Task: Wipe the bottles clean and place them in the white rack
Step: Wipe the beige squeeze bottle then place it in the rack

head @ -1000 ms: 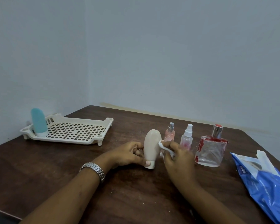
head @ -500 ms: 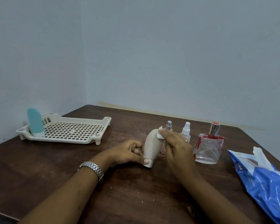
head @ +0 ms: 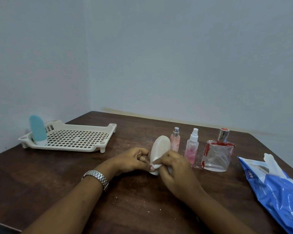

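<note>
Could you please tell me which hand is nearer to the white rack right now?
Left. The left hand grips the beige bottle on its rack side, apart from the white rack; the right hand holds a wipe on the bottle's far side.

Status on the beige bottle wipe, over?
Left hand grips beige bottle. Right hand pinches white wipe at its base. Blue bottle stands in white rack. Nothing between beige bottle and rack.

Beige bottle [head: 159,147] cap-down, slightly tilted, right of white rack [head: 66,148]; teal bottle [head: 37,130] upright at rack's left end.
</note>
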